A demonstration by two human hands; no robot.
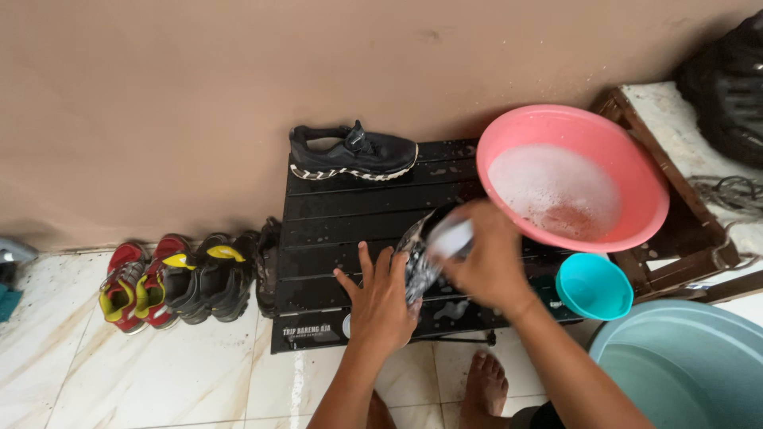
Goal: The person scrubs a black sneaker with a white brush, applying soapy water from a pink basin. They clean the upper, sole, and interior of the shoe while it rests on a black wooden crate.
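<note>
The left hand (pixel 380 306), at lower centre of the frame, lies flat with fingers spread, pressing against the side of a wet dark shoe (pixel 419 254) on the black slatted worktop (pixel 334 214). The right hand (pixel 486 258), just right of centre, is closed around a pale brush or sponge (pixel 451 237), blurred, held against the upper part of the same shoe. The shoe sits at the middle of the frame, near the worktop's front edge, soapy and tilted.

A second black shoe (pixel 354 152) with a white-patterned sole stands at the back of the worktop against the brown wall (pixel 238 95). A pink basin (pixel 574 176) holding foamy water rests at the worktop's right end, upper right of centre. A small teal bowl (pixel 594 285) sits just below it. A large grey-green tub (pixel 683 369) fills the lower right corner. Red-and-yellow and black-and-yellow shoes (pixel 179 278) line the tiled floor (pixel 159 373) at left. Bare feet (pixel 486 387) show at bottom centre.
</note>
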